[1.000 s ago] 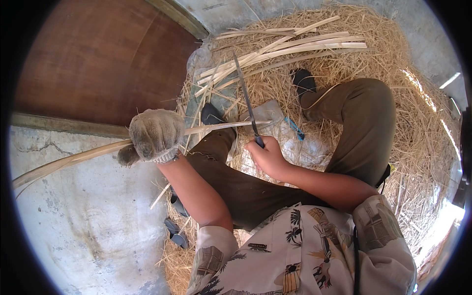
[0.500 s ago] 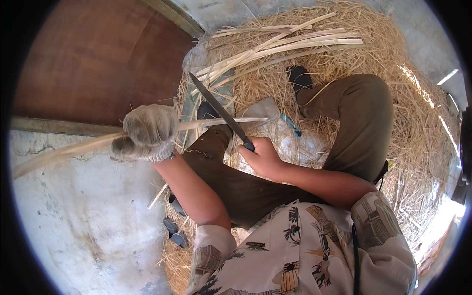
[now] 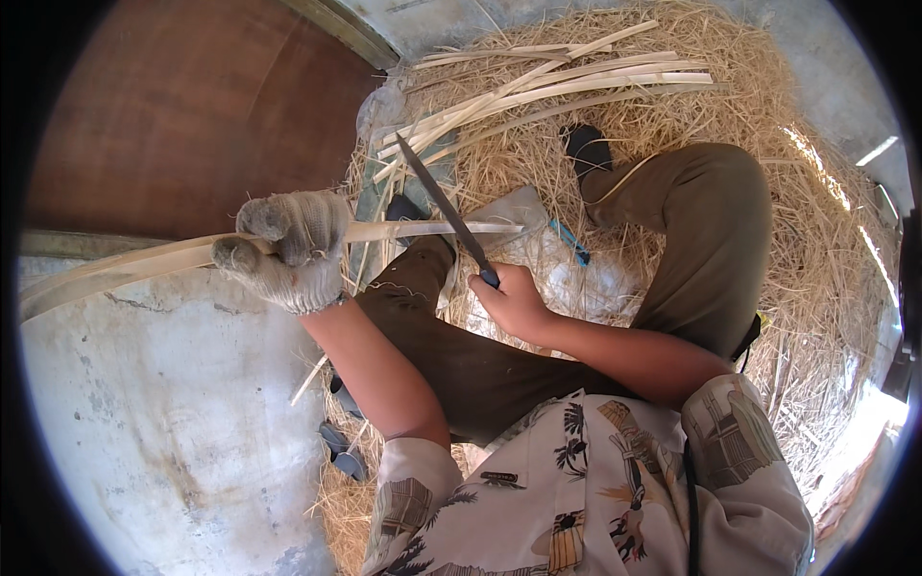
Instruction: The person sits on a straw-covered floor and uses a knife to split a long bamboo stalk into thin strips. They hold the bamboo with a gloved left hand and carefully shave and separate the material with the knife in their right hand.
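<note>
My left hand (image 3: 293, 240), in a worn, dirty knit glove, is closed round a long pale strip of split bamboo or wood (image 3: 399, 229). One end of the strip bends away past the hand to the far left; the other reaches right, over my lower leg. My bare right hand (image 3: 516, 302) grips the dark handle of a long knife (image 3: 442, 202). Its blade points up and to the left, crossing the strip near its right end. Whether the blade touches the strip I cannot tell.
Pale split strips (image 3: 576, 82) lie on a thick bed of straw-like shavings (image 3: 691, 106) beyond my feet. A small blue object (image 3: 570, 242) rests near my shin. Left are a brown panel (image 3: 202, 115) and a grey wall (image 3: 182, 413). Dark sandals (image 3: 343, 453) lie beside my left arm.
My left hand has rolled over, so its thumb and fingers show round the strip, which has turned with it. The knife has shifted slightly right, its blade steeper.
</note>
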Tool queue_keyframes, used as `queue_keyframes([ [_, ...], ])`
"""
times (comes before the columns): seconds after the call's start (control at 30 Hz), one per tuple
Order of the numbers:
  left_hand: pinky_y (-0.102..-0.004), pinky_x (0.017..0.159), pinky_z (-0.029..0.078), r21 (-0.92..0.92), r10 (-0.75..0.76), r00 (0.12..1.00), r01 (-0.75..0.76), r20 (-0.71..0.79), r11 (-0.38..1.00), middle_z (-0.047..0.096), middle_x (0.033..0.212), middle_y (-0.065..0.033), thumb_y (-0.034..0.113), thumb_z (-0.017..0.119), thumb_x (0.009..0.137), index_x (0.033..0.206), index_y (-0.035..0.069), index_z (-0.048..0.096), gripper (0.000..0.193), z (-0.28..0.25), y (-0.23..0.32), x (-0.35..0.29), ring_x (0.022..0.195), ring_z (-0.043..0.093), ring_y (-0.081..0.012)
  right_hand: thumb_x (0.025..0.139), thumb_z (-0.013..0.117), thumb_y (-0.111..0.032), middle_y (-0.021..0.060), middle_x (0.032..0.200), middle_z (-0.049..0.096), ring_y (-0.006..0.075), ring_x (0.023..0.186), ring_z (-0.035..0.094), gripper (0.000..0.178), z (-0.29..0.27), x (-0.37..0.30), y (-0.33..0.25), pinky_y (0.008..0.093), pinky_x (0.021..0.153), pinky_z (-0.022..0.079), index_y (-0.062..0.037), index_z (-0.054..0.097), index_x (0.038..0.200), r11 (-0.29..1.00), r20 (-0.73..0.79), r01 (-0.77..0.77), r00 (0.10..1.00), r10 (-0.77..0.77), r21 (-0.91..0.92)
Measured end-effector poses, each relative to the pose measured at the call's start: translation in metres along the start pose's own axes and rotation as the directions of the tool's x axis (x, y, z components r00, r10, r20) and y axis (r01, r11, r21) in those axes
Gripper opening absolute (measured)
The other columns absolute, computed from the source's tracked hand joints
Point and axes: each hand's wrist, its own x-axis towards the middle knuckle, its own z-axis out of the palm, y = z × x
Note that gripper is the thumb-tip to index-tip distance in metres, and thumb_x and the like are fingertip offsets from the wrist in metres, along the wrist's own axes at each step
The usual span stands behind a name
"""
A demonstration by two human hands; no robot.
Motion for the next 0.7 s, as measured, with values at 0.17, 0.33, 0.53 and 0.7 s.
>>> queue_keyframes([
  [0.17, -0.0285, 0.043, 0.02, -0.02, 0.014, 0.993, -0.016, -0.116, 1.0, 0.033, 0.043, 0.0043, 0.058, 0.067, 0.085, 0.089, 0.01, 0.075, 0.048, 0.007, -0.004, 0.003, 0.039, 0.023, -0.0099, 0.087, 0.062, -0.032, 0.0146, 0.057, 0.058, 0.0258, 0.046, 0.059, 0.045, -0.01, 0.017, 0.047, 0.0421, 0.048, 0.046, 0.0056, 0.056, 0.063, 0.804, -0.029, -0.59, 0.805, 0.593, 0.075],
  [0.33, -0.0277, 0.042, 0.022, -0.031, 0.006, 0.969, -0.014, -0.247, 0.999, 0.033, 0.044, 0.0038, 0.056, 0.067, 0.086, 0.09, 0.007, 0.074, 0.05, 0.01, -0.001, 0.003, 0.039, 0.023, -0.0096, 0.087, 0.062, -0.031, 0.0115, 0.057, 0.058, 0.0247, 0.041, 0.054, 0.043, 0.0, 0.013, 0.038, 0.0389, 0.04, 0.04, 0.0044, 0.057, 0.063, 0.957, -0.103, -0.273, 0.954, 0.283, 0.1],
  [0.53, -0.0299, 0.041, 0.022, 0.0, 0.04, 0.979, -0.041, -0.199, 0.999, 0.034, 0.044, 0.003, 0.06, 0.064, 0.087, 0.086, 0.007, 0.072, 0.054, 0.008, -0.005, 0.0, 0.039, 0.024, -0.011, 0.089, 0.061, -0.021, 0.0032, 0.051, 0.045, 0.0153, 0.036, 0.04, 0.034, -0.006, 0.01, 0.016, 0.0329, 0.037, 0.032, -0.004, 0.049, 0.063, 0.854, 0.256, -0.393, 0.913, 0.318, 0.341],
  [0.7, -0.0294, 0.041, 0.023, -0.038, 0.024, 0.967, -0.034, -0.255, 0.999, 0.032, 0.044, 0.0036, 0.058, 0.064, 0.088, 0.085, 0.007, 0.071, 0.051, 0.004, -0.002, -0.001, 0.039, 0.024, -0.0109, 0.088, 0.061, -0.023, 0.0069, 0.053, 0.05, 0.0184, 0.036, 0.044, 0.036, -0.009, 0.017, 0.027, 0.0356, 0.035, 0.033, -0.0022, 0.048, 0.06, 0.71, 0.092, -0.622, 0.77, 0.632, 0.329],
])
